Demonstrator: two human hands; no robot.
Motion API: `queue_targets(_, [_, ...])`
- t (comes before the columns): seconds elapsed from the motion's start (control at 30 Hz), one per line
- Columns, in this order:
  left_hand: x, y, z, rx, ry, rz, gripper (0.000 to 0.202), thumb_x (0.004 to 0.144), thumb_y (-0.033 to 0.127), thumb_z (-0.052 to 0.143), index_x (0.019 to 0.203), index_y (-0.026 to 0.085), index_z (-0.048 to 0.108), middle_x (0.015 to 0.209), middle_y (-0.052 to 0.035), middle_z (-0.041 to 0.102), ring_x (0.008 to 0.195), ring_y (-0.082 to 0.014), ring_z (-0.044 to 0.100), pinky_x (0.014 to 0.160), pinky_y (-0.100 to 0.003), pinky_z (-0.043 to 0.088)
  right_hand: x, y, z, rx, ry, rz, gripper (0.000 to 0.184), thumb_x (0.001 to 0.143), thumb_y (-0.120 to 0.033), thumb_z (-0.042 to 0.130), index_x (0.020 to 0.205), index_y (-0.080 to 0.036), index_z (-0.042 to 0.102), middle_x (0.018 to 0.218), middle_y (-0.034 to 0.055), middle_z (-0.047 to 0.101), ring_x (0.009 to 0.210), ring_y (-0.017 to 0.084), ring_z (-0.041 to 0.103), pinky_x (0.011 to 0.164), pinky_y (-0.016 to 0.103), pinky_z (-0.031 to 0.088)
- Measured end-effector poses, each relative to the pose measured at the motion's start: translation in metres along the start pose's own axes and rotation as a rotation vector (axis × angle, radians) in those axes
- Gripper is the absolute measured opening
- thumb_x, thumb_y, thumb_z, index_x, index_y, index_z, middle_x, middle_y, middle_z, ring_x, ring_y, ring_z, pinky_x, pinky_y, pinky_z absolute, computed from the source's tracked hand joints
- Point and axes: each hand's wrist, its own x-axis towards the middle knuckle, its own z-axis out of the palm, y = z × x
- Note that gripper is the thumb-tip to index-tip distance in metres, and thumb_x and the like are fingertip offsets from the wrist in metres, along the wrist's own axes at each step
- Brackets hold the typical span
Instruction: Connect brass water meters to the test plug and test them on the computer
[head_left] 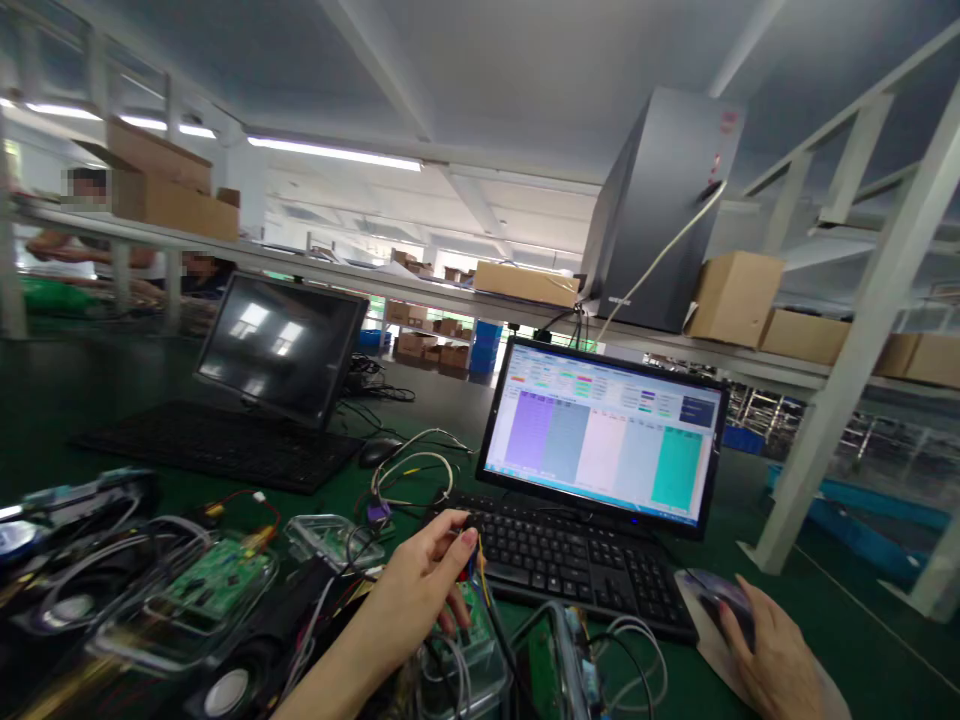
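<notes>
My left hand [424,585] is closed in a pinch at the near edge of the black keyboard [555,555]. Thin coloured wires [484,575], yellow and blue among them, run down from its fingertips; whatever end they have is hidden by the fingers. Below the hand lies a clear plastic case [480,665] with a green circuit board and grey cables. My right hand [780,650] rests over a dark computer mouse [724,605] on a pale mouse pad [709,645]. Behind the keyboard stands a lit monitor [600,435] showing coloured columns.
On the left are a dark monitor [281,345], a second keyboard [217,445] and another mouse [379,452]. Open cases with circuit boards [217,580] and round black speaker-like parts crowd the near left. A computer tower [660,210] and cartons stand on the shelf. People are behind it, left.
</notes>
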Motion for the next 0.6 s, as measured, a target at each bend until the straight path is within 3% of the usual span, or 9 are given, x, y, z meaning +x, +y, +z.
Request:
queue_targets(0.1, [0.001,-0.004,-0.001,-0.007,-0.005,0.043,0.046,0.083,0.059,0.046,0.106,0.020,0.042,0.086,-0.0021,0.061,0.043,-0.0116,0.058,0.036,-0.019,0.041,0.022,-0.027,-0.026,0.111,0.095,-0.049,0.057,0.086,-0.050,0.031,0.126,-0.012,0.048,0.122,0.0161,0.054,0.111,0.032,0.051,0.096,0.049,0.042])
queue_targets(0.2, [0.000,-0.004,-0.001,-0.006,-0.003,0.079,0.042,0.085,0.056,0.044,0.105,0.019,0.044,0.085,-0.0015,0.061,0.042,-0.0107,0.058,0.036,-0.018,0.042,0.046,-0.081,-0.068,0.274,0.105,-0.097,0.048,0.085,-0.051,0.036,0.113,-0.017,0.057,0.116,0.0125,0.058,0.110,0.029,0.052,0.100,0.048,0.038])
queue_targets(0.33, [-0.002,-0.002,0.000,-0.026,-0.008,0.091,0.041,0.086,0.054,0.043,0.106,0.018,0.044,0.086,-0.0021,0.061,0.040,-0.0096,0.057,0.035,-0.017,0.040,0.058,-0.179,-0.127,0.524,-0.138,-0.202,0.035,0.086,-0.048,0.043,0.096,-0.022,0.064,0.107,0.0070,0.063,0.104,0.023,0.055,0.096,0.039,0.040])
queue_targets(0.43, [-0.002,-0.002,0.001,-0.043,0.001,0.113,0.041,0.086,0.054,0.043,0.106,0.018,0.045,0.084,-0.0019,0.061,0.041,-0.0101,0.057,0.035,-0.017,0.040,0.051,-0.249,-0.161,0.665,-0.375,-0.232,0.035,0.087,-0.049,0.043,0.095,-0.023,0.064,0.099,0.0041,0.066,0.091,0.019,0.058,0.083,0.033,0.043])
queue_targets(0.5, [-0.001,-0.003,0.001,-0.048,0.002,0.131,0.041,0.085,0.054,0.044,0.106,0.018,0.045,0.083,-0.0015,0.061,0.041,-0.0107,0.057,0.035,-0.018,0.040,0.046,-0.285,-0.175,0.714,-0.538,-0.254,0.036,0.087,-0.050,0.043,0.093,-0.022,0.064,0.087,0.0019,0.066,0.078,0.016,0.058,0.071,0.029,0.042])
queue_targets(0.6, [0.000,-0.004,0.000,-0.033,0.014,0.150,0.042,0.085,0.055,0.045,0.107,0.019,0.047,0.079,-0.0003,0.060,0.040,-0.0116,0.056,0.034,-0.019,0.039,0.040,-0.320,-0.185,0.731,-0.706,-0.290,0.034,0.086,-0.049,0.046,0.086,-0.020,0.066,0.075,0.0009,0.065,0.068,0.015,0.057,0.063,0.027,0.040])
